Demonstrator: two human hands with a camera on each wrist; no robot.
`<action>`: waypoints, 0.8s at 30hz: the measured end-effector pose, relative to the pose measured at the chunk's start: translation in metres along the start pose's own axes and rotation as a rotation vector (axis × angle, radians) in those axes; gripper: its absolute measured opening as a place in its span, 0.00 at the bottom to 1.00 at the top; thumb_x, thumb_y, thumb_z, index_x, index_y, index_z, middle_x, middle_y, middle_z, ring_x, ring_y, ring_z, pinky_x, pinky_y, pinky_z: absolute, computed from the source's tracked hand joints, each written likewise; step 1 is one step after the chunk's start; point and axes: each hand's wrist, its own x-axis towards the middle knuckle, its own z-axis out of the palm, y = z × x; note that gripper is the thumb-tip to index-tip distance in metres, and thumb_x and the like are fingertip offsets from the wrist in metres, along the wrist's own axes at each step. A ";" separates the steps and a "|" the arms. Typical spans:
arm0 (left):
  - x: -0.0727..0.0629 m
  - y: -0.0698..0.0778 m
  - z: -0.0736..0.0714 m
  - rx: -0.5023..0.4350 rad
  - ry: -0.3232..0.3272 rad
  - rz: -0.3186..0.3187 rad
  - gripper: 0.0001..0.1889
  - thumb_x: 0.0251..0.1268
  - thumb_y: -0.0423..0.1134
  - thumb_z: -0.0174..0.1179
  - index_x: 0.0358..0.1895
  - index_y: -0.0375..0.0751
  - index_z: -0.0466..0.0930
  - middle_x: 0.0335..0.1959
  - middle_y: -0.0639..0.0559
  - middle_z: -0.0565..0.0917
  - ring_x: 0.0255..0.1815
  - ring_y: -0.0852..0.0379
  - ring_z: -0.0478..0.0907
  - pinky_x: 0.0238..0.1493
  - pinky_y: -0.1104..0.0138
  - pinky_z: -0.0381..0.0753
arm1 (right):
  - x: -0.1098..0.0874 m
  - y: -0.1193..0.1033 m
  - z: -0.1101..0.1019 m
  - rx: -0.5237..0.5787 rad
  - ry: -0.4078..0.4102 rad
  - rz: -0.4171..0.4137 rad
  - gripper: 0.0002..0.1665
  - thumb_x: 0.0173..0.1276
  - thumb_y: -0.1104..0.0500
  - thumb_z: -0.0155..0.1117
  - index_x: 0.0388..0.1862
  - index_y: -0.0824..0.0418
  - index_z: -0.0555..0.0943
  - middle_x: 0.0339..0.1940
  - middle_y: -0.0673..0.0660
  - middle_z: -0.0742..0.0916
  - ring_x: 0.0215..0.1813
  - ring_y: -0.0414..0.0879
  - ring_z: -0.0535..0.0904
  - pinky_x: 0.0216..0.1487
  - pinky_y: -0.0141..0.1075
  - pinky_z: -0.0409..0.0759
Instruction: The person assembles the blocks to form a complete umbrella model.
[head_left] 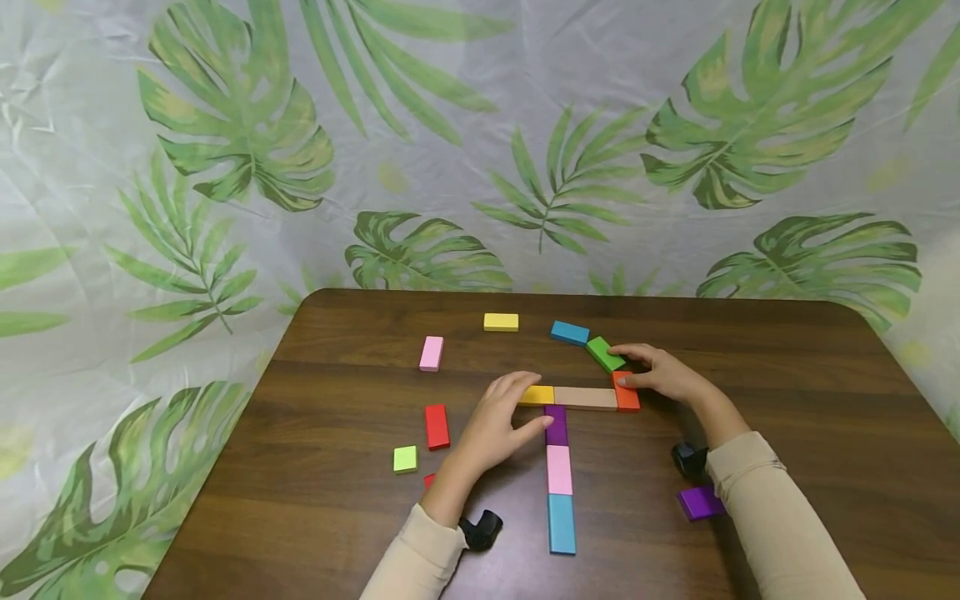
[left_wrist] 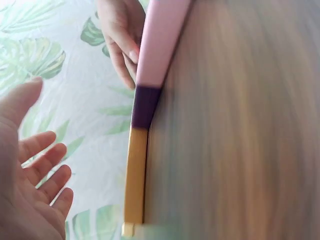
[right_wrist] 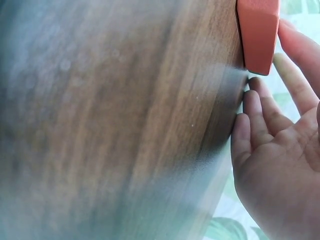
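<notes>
A row on the table joins a yellow-orange block (head_left: 537, 396), a beige block (head_left: 585, 398) and an orange block (head_left: 628, 393). Below it, a purple block (head_left: 556, 426), a pink block (head_left: 558, 469) and a blue block (head_left: 561, 524) line up toward the near edge. My left hand (head_left: 491, 427) hovers at the row's left end, fingers spread and holding nothing; its palm also shows in the left wrist view. With its thumb at the orange block, my right hand (head_left: 663, 375) reaches its index finger to the green block (head_left: 604, 354). The right wrist view shows its fingers extended.
Loose blocks lie around: blue (head_left: 570, 333), yellow (head_left: 501, 322), light pink (head_left: 431, 353), red (head_left: 437, 427) and lime (head_left: 405, 459). Another red block (head_left: 429, 480) is partly hidden by the left forearm. A violet block (head_left: 701, 503) sits beside the right sleeve. Leaf-patterned cloth hangs behind the table.
</notes>
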 end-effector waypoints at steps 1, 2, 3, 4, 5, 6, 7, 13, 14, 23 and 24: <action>-0.001 0.000 -0.003 -0.005 -0.005 -0.007 0.30 0.57 0.54 0.57 0.61 0.43 0.66 0.60 0.52 0.67 0.62 0.54 0.60 0.59 0.58 0.61 | 0.000 0.000 0.000 -0.001 0.002 0.001 0.34 0.58 0.57 0.64 0.63 0.64 0.66 0.63 0.69 0.63 0.62 0.65 0.56 0.58 0.60 0.54; -0.002 0.001 -0.007 -0.008 -0.009 -0.011 0.31 0.57 0.54 0.57 0.62 0.43 0.65 0.60 0.52 0.66 0.62 0.54 0.59 0.59 0.57 0.61 | 0.000 0.000 0.000 0.000 0.001 0.000 0.34 0.59 0.57 0.64 0.63 0.64 0.66 0.63 0.69 0.63 0.62 0.65 0.56 0.58 0.60 0.54; -0.003 0.000 -0.010 -0.007 -0.011 -0.014 0.31 0.57 0.54 0.57 0.62 0.43 0.65 0.60 0.52 0.66 0.62 0.54 0.59 0.59 0.57 0.61 | 0.000 0.000 0.000 0.000 -0.002 -0.001 0.34 0.59 0.57 0.64 0.63 0.64 0.66 0.63 0.69 0.63 0.62 0.65 0.56 0.58 0.60 0.54; -0.004 0.000 -0.014 -0.006 -0.015 -0.019 0.32 0.57 0.54 0.57 0.62 0.43 0.64 0.60 0.52 0.66 0.62 0.54 0.59 0.59 0.57 0.62 | 0.000 0.000 0.000 0.002 -0.004 -0.002 0.34 0.59 0.57 0.64 0.63 0.64 0.66 0.63 0.69 0.63 0.62 0.65 0.56 0.58 0.60 0.54; -0.005 0.000 -0.017 -0.002 -0.018 -0.022 0.32 0.57 0.55 0.57 0.63 0.43 0.64 0.61 0.52 0.65 0.62 0.54 0.59 0.59 0.57 0.62 | 0.000 0.000 0.000 0.003 -0.005 -0.003 0.34 0.59 0.57 0.64 0.63 0.64 0.66 0.63 0.69 0.63 0.62 0.65 0.56 0.58 0.60 0.54; -0.007 -0.001 -0.020 0.007 -0.019 -0.027 0.32 0.57 0.55 0.57 0.63 0.44 0.63 0.61 0.52 0.65 0.62 0.54 0.59 0.59 0.56 0.62 | 0.000 -0.001 0.000 0.005 -0.007 -0.005 0.34 0.59 0.57 0.64 0.63 0.65 0.65 0.63 0.69 0.63 0.62 0.65 0.56 0.58 0.60 0.54; -0.008 -0.002 -0.024 0.010 -0.017 -0.031 0.33 0.57 0.56 0.57 0.63 0.44 0.63 0.61 0.52 0.65 0.62 0.54 0.59 0.58 0.56 0.62 | 0.000 -0.001 0.000 0.007 -0.008 -0.006 0.35 0.59 0.57 0.64 0.63 0.65 0.65 0.63 0.69 0.63 0.62 0.65 0.56 0.58 0.60 0.54; -0.019 -0.014 -0.043 0.046 0.011 -0.052 0.34 0.55 0.56 0.59 0.63 0.46 0.63 0.61 0.52 0.65 0.62 0.53 0.59 0.58 0.55 0.62 | -0.001 0.000 0.000 0.005 -0.004 -0.012 0.34 0.59 0.57 0.63 0.63 0.65 0.65 0.63 0.69 0.63 0.62 0.65 0.56 0.58 0.60 0.54; -0.021 -0.016 -0.046 0.053 0.016 -0.057 0.34 0.55 0.55 0.59 0.63 0.45 0.63 0.61 0.51 0.66 0.62 0.53 0.59 0.58 0.55 0.62 | 0.000 0.000 0.000 0.000 -0.003 -0.013 0.34 0.59 0.57 0.63 0.63 0.64 0.65 0.63 0.69 0.63 0.62 0.65 0.56 0.58 0.60 0.54; -0.038 -0.035 -0.067 0.039 0.020 -0.153 0.36 0.50 0.50 0.65 0.63 0.42 0.63 0.60 0.49 0.65 0.61 0.51 0.60 0.58 0.54 0.63 | 0.002 0.006 -0.001 -0.016 0.003 -0.006 0.34 0.59 0.56 0.63 0.63 0.62 0.66 0.64 0.68 0.64 0.62 0.64 0.56 0.58 0.59 0.54; -0.040 -0.037 -0.068 0.034 0.013 -0.168 0.36 0.50 0.50 0.65 0.63 0.42 0.63 0.61 0.49 0.65 0.61 0.50 0.59 0.57 0.53 0.63 | 0.002 0.006 -0.001 -0.019 0.003 -0.007 0.34 0.59 0.55 0.63 0.63 0.62 0.66 0.64 0.67 0.64 0.62 0.64 0.56 0.58 0.59 0.54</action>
